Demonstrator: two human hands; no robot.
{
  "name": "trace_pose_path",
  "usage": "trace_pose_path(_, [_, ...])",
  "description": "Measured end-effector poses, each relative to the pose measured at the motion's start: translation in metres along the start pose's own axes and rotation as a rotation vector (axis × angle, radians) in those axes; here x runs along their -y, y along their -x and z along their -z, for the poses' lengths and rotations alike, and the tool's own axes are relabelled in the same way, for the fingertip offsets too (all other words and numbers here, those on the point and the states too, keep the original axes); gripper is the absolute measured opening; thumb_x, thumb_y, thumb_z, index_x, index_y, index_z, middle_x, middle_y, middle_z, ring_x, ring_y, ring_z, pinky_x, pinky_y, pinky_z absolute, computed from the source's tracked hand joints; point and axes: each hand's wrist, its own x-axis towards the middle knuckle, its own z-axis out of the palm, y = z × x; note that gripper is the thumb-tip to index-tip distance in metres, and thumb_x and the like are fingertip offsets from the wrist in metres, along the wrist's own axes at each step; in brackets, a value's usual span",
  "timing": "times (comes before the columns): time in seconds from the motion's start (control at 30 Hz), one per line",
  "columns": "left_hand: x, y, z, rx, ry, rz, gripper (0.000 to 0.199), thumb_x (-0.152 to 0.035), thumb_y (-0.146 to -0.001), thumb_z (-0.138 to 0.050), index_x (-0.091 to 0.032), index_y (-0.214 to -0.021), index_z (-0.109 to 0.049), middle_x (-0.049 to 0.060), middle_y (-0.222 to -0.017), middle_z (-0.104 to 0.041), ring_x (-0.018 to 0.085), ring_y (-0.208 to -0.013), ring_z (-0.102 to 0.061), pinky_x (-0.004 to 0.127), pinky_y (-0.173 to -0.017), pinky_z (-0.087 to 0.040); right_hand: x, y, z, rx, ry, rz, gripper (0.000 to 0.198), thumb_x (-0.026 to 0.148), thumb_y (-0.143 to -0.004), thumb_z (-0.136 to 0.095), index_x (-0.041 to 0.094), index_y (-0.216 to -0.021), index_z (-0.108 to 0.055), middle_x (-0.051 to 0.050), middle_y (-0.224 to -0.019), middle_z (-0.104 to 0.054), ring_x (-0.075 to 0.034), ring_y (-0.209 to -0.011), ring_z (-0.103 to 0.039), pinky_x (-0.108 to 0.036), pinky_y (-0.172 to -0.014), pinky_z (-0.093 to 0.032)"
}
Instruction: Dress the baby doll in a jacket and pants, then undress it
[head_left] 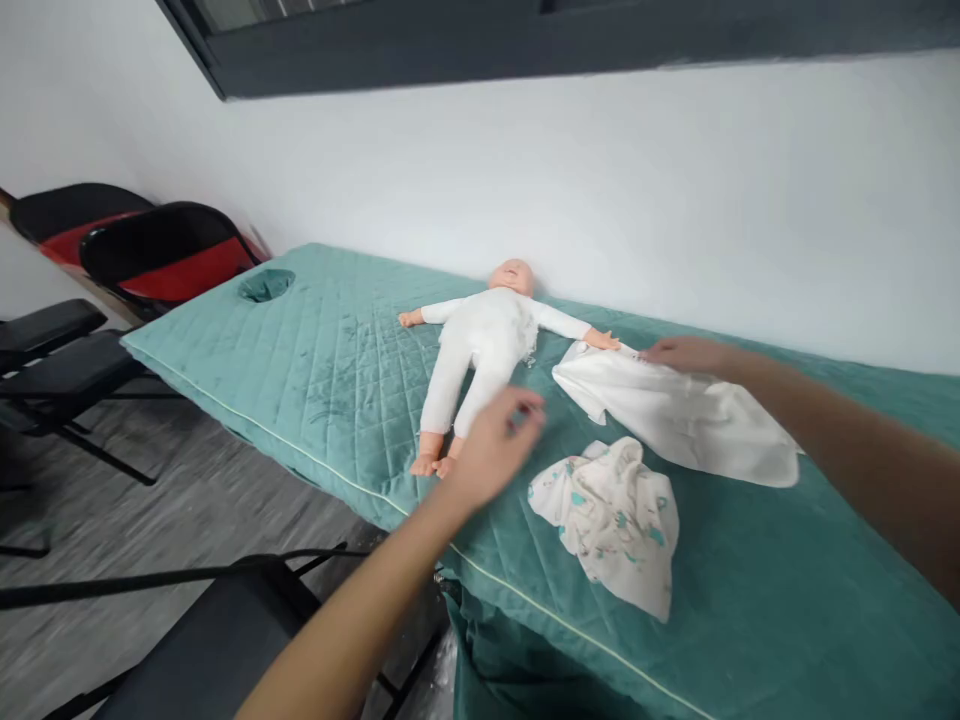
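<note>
A baby doll (491,325) dressed in white lies on its back on the green quilted bed, arms spread and bare feet pointing towards me. My left hand (499,445), a little blurred, hovers by the doll's lower legs; its fingers are loosely curled with a gap to the thumb, and nothing is in them. At the upper edge of a white cloth (690,420), my right hand (686,355) has its fingers closed on the fabric, close to the doll's hand. Nearer to me lies a crumpled white cloth with a green print (619,525).
The green bed (337,370) stands against a white wall (525,170) and has a face hole (266,285) at its left end. Black and red folding chairs (169,255) are at the far left. Another dark chair (217,640) stands close at the bed's near side.
</note>
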Motion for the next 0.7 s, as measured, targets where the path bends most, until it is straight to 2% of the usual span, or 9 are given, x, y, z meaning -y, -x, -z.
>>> trace_pose_path(0.07, [-0.02,0.025,-0.034,0.363,-0.035,-0.058,0.046,-0.043,-0.083,-0.07,-0.028,-0.126,-0.059,0.008,-0.134,-0.062,0.029,-0.12,-0.061,0.043,-0.101,-0.05,0.017,0.028,-0.007,0.072,0.119,-0.119,0.038,0.058,-0.08,-0.069,0.022,-0.091,-0.067,-0.017,-0.101,-0.072,-0.03,-0.084,-0.065,-0.043,-0.077,-0.052])
trace_pose_path(0.1, [-0.026,0.034,-0.049,0.47,-0.117,-0.089,0.056,-0.041,-0.076,-0.077,-0.027,-0.127,-0.058,0.01,-0.141,-0.058,0.033,-0.127,-0.056,0.049,-0.105,-0.047,0.027,0.04,-0.012,0.099,0.137,-0.12,0.034,0.053,-0.079,-0.07,0.022,-0.094,-0.068,-0.017,-0.108,-0.072,-0.032,-0.092,-0.065,-0.045,-0.082,-0.052])
trace_pose_path(0.17, [-0.031,0.046,-0.073,0.524,-0.259,-0.102,0.054,-0.033,-0.073,-0.079,-0.025,-0.123,-0.06,0.011,-0.145,-0.054,0.037,-0.132,-0.051,0.054,-0.107,-0.043,0.046,0.063,-0.023,0.132,0.143,-0.083,0.029,0.044,-0.078,-0.07,0.024,-0.098,-0.069,-0.013,-0.114,-0.072,-0.033,-0.101,-0.065,-0.046,-0.091,-0.051])
trace_pose_path(0.3, [-0.044,0.059,-0.097,0.393,-0.268,-0.178,0.034,-0.019,-0.078,-0.069,-0.023,-0.111,-0.062,0.011,-0.137,-0.059,0.029,-0.129,-0.053,0.047,-0.108,-0.046,0.074,0.112,-0.029,0.147,0.14,0.027,0.04,0.038,-0.084,-0.06,0.022,-0.121,-0.066,-0.013,-0.131,-0.066,-0.035,-0.12,-0.061,-0.049,-0.105,-0.046])
trace_pose_path(0.4, [-0.071,0.062,-0.104,0.206,-0.303,-0.362,0.035,-0.009,-0.075,-0.064,-0.023,-0.107,-0.062,0.013,-0.158,-0.038,0.03,-0.148,-0.033,0.049,-0.119,-0.035,0.094,0.153,-0.018,0.233,0.12,0.126,0.04,0.04,-0.091,-0.054,0.027,-0.127,-0.064,-0.009,-0.141,-0.059,-0.032,-0.132,-0.054,-0.048,-0.114,-0.038])
trace_pose_path(0.47, [-0.094,0.058,-0.108,0.118,-0.326,-0.447,0.032,-0.01,-0.078,-0.062,-0.023,-0.106,-0.059,0.011,-0.165,-0.027,0.03,-0.154,-0.022,0.053,-0.125,-0.023,0.113,0.181,-0.007,0.356,0.098,0.218,0.033,0.04,-0.095,-0.051,0.03,-0.123,-0.065,-0.007,-0.134,-0.062,-0.028,-0.125,-0.058,-0.043,-0.11,-0.043])
trace_pose_path(0.57, [-0.124,0.042,-0.115,0.108,-0.225,-0.461,0.03,-0.017,-0.082,-0.063,-0.025,-0.11,-0.053,0.014,-0.153,-0.045,0.029,-0.143,-0.042,0.057,-0.125,-0.018,0.143,0.226,0.012,0.379,0.134,0.294,0.03,0.037,-0.1,-0.042,0.027,-0.113,-0.067,-0.007,-0.113,-0.063,-0.024,-0.104,-0.062,-0.039,-0.094,-0.049])
trace_pose_path(0.63, [-0.14,0.029,-0.118,0.125,-0.151,-0.449,0.036,-0.022,-0.083,-0.065,-0.025,-0.116,-0.051,0.014,-0.136,-0.06,0.028,-0.127,-0.056,0.053,-0.119,-0.029,0.157,0.256,0.024,0.317,0.182,0.277,0.031,0.035,-0.101,-0.04,0.028,-0.111,-0.068,-0.006,-0.105,-0.061,-0.022,-0.094,-0.06,-0.037,-0.086,-0.048])
trace_pose_path(0.7, [-0.152,0.018,-0.12,0.122,-0.162,-0.512,0.035,-0.024,-0.084,-0.064,-0.025,-0.117,-0.053,0.01,-0.117,-0.068,0.027,-0.112,-0.063,0.045,-0.106,-0.041,0.159,0.286,0.034,0.249,0.156,0.222,0.032,0.036,-0.101,-0.043,0.032,-0.122,-0.066,-0.005,-0.107,-0.061,-0.02,-0.091,-0.058,-0.036,-0.083,-0.048])
